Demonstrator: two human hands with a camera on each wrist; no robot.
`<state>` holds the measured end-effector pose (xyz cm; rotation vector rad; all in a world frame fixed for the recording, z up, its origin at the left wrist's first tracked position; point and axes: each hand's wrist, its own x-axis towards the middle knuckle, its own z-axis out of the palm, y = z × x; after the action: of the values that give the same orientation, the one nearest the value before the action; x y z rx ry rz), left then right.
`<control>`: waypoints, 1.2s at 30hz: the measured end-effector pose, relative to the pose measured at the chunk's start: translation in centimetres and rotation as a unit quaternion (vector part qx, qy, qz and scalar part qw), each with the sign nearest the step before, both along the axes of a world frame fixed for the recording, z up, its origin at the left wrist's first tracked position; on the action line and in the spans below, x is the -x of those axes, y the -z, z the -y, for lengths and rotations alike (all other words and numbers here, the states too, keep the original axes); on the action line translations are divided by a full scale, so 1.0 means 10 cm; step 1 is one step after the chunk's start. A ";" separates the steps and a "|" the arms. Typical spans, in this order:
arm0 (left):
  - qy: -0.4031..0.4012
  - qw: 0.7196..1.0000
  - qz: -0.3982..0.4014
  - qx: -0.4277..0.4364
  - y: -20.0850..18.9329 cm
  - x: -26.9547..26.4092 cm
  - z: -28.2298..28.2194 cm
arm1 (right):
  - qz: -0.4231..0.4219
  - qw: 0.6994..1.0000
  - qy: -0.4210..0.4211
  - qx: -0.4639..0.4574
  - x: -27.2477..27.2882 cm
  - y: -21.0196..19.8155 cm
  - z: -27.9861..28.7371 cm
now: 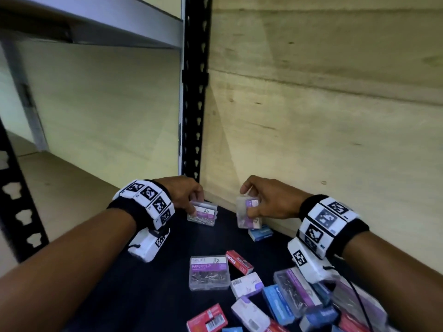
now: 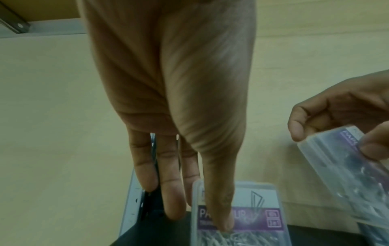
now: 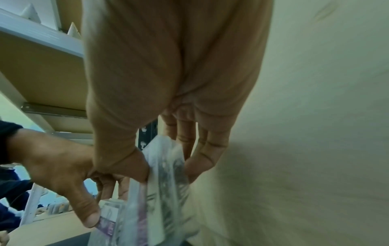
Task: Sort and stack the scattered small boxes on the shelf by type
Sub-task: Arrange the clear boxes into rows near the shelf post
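On the dark shelf (image 1: 155, 295), near the back corner, a clear paper clip box (image 1: 203, 213) with a purple label lies flat. My left hand (image 1: 195, 207) holds it, thumb on the label (image 2: 252, 216) and fingers (image 2: 172, 199) down its far side. My right hand (image 1: 249, 202) pinches a second clear paper clip box (image 1: 247, 212) between thumb and fingers. That box stands tilted on edge, lifted just above a blue box (image 1: 261, 232). The right wrist view shows the same box (image 3: 164, 174) in my right hand (image 3: 166, 168), with the left thumb (image 3: 90, 219) on the other box's purple label.
Loose boxes lie at the front right: a clear paper clip box (image 1: 209, 273), a red staples box (image 1: 239, 261), white boxes (image 1: 247, 285), blue boxes (image 1: 278, 304) and a red box (image 1: 207, 318). A black slotted post (image 1: 194, 92) and a plywood wall (image 1: 323, 104) close the corner. Another shelf (image 1: 96, 25) hangs overhead.
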<state>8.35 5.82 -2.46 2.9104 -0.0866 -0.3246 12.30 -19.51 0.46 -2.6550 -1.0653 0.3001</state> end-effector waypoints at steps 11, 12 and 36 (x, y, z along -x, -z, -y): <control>0.008 0.999 0.017 -0.032 0.01 -0.30 -0.07 | 0.079 0.983 -0.072 0.148 -0.18 0.04 -0.41; 0.008 0.999 0.018 -0.030 0.02 -0.32 -0.08 | 0.088 0.981 -0.074 0.155 -0.19 0.05 -0.43; -0.013 0.996 0.083 -0.011 -0.06 -0.20 -0.07 | 0.113 0.976 -0.051 0.178 -0.20 0.16 -0.42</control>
<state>10.33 6.49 -1.83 2.9534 -0.0721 -0.0787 14.31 -15.29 -1.12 -3.0139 -1.3309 0.2300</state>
